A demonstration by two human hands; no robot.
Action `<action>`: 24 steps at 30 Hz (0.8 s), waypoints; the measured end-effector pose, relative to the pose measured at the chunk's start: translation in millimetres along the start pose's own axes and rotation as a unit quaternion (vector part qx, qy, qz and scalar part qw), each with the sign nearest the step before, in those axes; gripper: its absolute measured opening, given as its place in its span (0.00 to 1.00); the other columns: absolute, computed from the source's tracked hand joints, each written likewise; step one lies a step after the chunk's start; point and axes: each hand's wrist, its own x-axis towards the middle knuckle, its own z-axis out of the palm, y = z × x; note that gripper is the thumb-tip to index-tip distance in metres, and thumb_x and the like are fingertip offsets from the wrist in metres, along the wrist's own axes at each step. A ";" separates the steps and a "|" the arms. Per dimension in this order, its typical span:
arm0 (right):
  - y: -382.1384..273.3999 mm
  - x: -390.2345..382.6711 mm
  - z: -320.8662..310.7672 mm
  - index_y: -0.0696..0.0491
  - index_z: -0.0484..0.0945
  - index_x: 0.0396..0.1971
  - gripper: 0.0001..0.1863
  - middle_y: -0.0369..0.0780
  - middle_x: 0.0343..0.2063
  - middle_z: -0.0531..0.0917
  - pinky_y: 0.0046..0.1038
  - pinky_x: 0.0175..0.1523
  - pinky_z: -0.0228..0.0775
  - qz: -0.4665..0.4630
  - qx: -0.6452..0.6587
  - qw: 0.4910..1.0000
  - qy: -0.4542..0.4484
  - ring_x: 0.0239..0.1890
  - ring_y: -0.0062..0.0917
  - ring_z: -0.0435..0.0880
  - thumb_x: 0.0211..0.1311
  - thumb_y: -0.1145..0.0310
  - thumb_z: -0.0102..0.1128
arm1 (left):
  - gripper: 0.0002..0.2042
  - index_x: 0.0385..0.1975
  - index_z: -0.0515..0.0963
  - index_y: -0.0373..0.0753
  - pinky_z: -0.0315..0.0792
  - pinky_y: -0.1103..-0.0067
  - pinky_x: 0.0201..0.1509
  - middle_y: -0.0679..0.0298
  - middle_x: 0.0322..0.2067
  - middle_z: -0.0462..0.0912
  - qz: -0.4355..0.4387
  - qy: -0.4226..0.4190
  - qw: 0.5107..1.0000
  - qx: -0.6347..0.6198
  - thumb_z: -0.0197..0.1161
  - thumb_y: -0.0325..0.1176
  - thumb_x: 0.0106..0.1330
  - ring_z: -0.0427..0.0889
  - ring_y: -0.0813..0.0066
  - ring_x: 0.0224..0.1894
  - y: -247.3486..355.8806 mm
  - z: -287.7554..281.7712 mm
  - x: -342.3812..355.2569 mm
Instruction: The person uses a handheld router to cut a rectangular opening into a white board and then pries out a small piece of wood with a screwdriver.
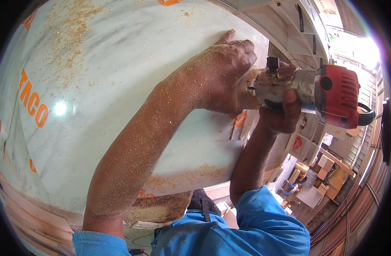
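Note:
A white marble-patterned board (97, 141) with orange lettering fills the left and middle, scattered with sawdust. My left hand (223, 79) lies at its right edge against the router's base, one finger stretched out, the others bent; what they grip is hidden. My right hand (285, 111) is wrapped round a silver router with a red top (334, 96), held sideways against that edge. The router's bit is hidden. Sawdust coats my left forearm.
Pale cabinet units (285, 21) stand beyond the board at top right. Farther down are stacked boards and boxes (323, 175), with what looks like a small, distant person in blue (293, 187). Corrugated metal (370, 179) lines the right side. Wooden planks (33, 205) lie at lower left.

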 end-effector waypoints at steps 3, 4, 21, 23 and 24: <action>0.3 0.3 2.7 0.68 0.71 0.53 0.34 0.53 0.41 0.82 0.43 0.54 0.78 -0.015 -0.009 1.000 -0.001 0.45 0.42 0.84 0.46 0.67 0.69 | 0.39 0.50 0.75 0.31 0.51 0.56 0.81 0.53 0.47 0.77 -0.006 -0.014 1.000 0.007 0.82 0.43 0.35 0.79 0.52 0.56 0.4 -1.7 0.1; -1.8 -0.7 5.0 0.68 0.71 0.53 0.33 0.53 0.41 0.82 0.43 0.55 0.78 -0.002 -0.007 1.000 0.007 0.45 0.42 0.84 0.47 0.67 0.69 | 0.38 0.49 0.75 0.31 0.51 0.56 0.80 0.53 0.47 0.77 0.002 -0.011 1.000 0.002 0.82 0.42 0.35 0.78 0.51 0.56 -0.2 -1.9 0.3; -1.2 -2.9 7.1 0.68 0.71 0.54 0.33 0.56 0.43 0.82 0.41 0.55 0.77 0.007 0.000 1.000 0.000 0.45 0.42 0.85 0.50 0.66 0.68 | 0.35 0.46 0.76 0.31 0.53 0.54 0.79 0.51 0.46 0.76 0.012 -0.009 1.000 0.004 0.81 0.42 0.36 0.78 0.51 0.55 -2.7 -2.2 0.4; 0.1 -4.6 8.3 0.68 0.70 0.56 0.34 0.57 0.43 0.82 0.41 0.56 0.77 0.015 0.006 1.000 0.004 0.45 0.41 0.85 0.50 0.67 0.68 | 0.36 0.47 0.76 0.30 0.53 0.55 0.79 0.51 0.46 0.76 -0.001 -0.031 1.000 -0.004 0.81 0.43 0.36 0.78 0.51 0.55 -2.2 -5.3 -0.9; -0.8 -3.8 6.8 0.68 0.70 0.56 0.34 0.57 0.43 0.82 0.41 0.56 0.77 0.014 0.006 1.000 0.005 0.45 0.41 0.85 0.50 0.67 0.68 | 0.36 0.47 0.76 0.30 0.53 0.55 0.79 0.51 0.46 0.76 0.000 -0.032 0.999 -0.003 0.81 0.43 0.36 0.78 0.51 0.55 -2.3 -4.4 0.3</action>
